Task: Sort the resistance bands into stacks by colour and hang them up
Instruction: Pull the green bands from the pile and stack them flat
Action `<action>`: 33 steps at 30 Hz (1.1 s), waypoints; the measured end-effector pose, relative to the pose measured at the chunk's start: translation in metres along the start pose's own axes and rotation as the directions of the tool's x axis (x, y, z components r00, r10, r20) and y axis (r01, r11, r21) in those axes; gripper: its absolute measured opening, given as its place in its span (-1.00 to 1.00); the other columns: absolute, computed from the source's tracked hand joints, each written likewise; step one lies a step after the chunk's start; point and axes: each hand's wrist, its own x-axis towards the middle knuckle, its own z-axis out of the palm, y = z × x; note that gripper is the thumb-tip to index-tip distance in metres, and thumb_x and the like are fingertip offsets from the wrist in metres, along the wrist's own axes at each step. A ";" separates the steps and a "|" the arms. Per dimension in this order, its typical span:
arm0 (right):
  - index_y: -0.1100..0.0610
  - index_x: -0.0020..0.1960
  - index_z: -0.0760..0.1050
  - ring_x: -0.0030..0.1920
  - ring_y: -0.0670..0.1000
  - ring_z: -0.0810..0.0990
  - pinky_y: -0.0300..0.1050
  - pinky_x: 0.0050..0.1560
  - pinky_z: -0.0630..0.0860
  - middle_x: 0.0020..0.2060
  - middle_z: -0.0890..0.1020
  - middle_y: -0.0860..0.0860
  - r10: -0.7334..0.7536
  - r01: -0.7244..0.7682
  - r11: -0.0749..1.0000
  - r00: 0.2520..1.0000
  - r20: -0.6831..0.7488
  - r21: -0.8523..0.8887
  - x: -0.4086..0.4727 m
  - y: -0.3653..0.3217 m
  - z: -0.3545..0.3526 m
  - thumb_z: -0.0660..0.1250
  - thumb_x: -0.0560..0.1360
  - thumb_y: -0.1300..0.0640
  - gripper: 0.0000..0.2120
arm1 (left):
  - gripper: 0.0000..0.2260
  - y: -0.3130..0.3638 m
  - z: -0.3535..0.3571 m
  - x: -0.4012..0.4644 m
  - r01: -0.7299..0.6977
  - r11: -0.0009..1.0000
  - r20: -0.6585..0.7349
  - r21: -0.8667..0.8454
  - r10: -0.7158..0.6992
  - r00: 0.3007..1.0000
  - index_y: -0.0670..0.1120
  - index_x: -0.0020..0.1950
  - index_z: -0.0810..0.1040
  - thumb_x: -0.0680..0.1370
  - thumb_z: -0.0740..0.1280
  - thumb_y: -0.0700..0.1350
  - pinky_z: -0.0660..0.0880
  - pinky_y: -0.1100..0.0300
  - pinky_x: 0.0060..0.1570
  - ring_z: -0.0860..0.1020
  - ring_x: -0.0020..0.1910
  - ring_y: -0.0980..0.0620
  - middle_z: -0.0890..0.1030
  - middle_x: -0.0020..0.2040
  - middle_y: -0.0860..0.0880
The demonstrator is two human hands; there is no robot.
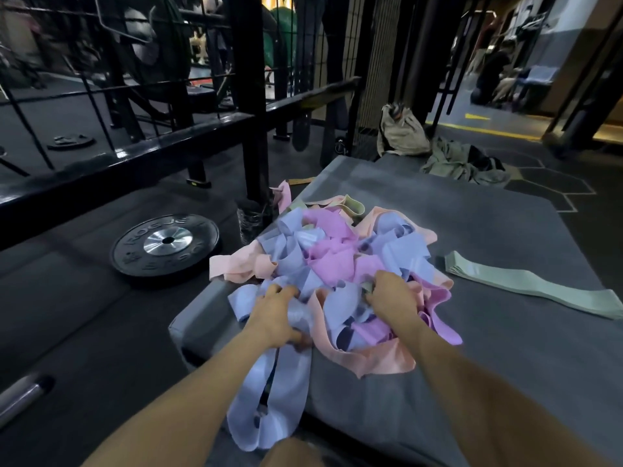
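Grey mat point(488, 251): padded, lying on dark gym flooring; bears all the bands.

Pile of resistance bands point(337, 261): a loose tangle of lavender-blue, pink, peach and a few pale green loops, heaped on the near left part of the mat.

Green bands point(526, 281): a flat stack lying apart from the pile, to its right on the mat, long and slightly angled.

Left hand point(274, 315): forearm reaching in from lower left, palm down, fingers curled into the near left edge of the pile and gripping a bunch of lavender-blue bands point(269, 409), whose long loops trail down over the mat's near edge toward the person.

Right hand point(392, 296): forearm entering from lower right, back of the hand upward, fingers curled down into the middle of the pile. Fingertips are buried among the bands; which band they pinch cannot be told.

Weight plate point(165, 247): black with a silver hub, flat on the floor left of the mat.

Black rack frame point(249, 96): upright behind the plate.

Beige bag point(401, 133) and rumpled olive clothing point(455, 163): at the mat's far end.
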 end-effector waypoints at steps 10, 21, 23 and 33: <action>0.12 -0.04 0.46 -0.06 0.17 0.55 -0.12 -0.22 0.32 -0.09 0.60 0.14 -0.090 0.099 0.993 0.987 -0.136 0.067 0.021 -0.002 -0.034 0.13 0.53 0.25 -0.86 | -0.74 0.018 -0.035 0.020 -0.136 0.939 -0.225 -0.316 0.066 0.972 -0.03 -0.33 0.48 0.38 0.46 -0.33 0.33 0.37 -0.35 0.48 -0.20 0.00 0.49 -0.35 0.01; 0.15 -0.34 0.28 -0.22 0.22 0.51 -0.06 -0.25 0.42 -0.33 0.46 0.15 0.017 0.119 0.924 0.937 -0.349 0.364 0.051 0.000 -0.145 0.22 0.48 0.25 -0.76 | -0.90 0.117 -0.109 0.081 -0.376 0.798 -0.544 -0.471 0.072 0.836 -0.12 -0.23 0.52 0.43 0.42 -0.21 0.33 0.35 -0.33 0.40 -0.22 -0.01 0.46 -0.21 -0.08; 0.14 -0.37 0.29 -0.24 0.20 0.49 -0.10 -0.27 0.37 -0.32 0.47 0.14 0.015 0.086 0.931 0.962 -0.274 0.355 0.049 0.006 -0.141 0.26 0.48 0.22 -0.73 | -0.82 0.113 -0.092 0.086 -0.238 0.917 -0.426 -0.319 0.085 0.901 -0.10 -0.02 0.59 0.42 0.43 -0.08 0.40 0.19 -0.14 0.46 -0.07 -0.03 0.51 -0.04 -0.10; 0.17 -0.46 0.39 -0.43 0.04 0.28 -0.17 -0.32 0.30 -0.53 0.35 0.05 -0.079 0.108 0.943 0.992 -0.101 0.314 0.023 0.020 -0.140 0.36 0.44 0.16 -0.67 | -0.64 0.118 -0.082 0.046 -0.356 0.899 -0.259 -0.254 0.291 0.921 -0.17 0.13 0.54 0.43 0.46 -0.02 0.40 0.22 0.09 0.48 0.06 -0.01 0.53 0.07 -0.04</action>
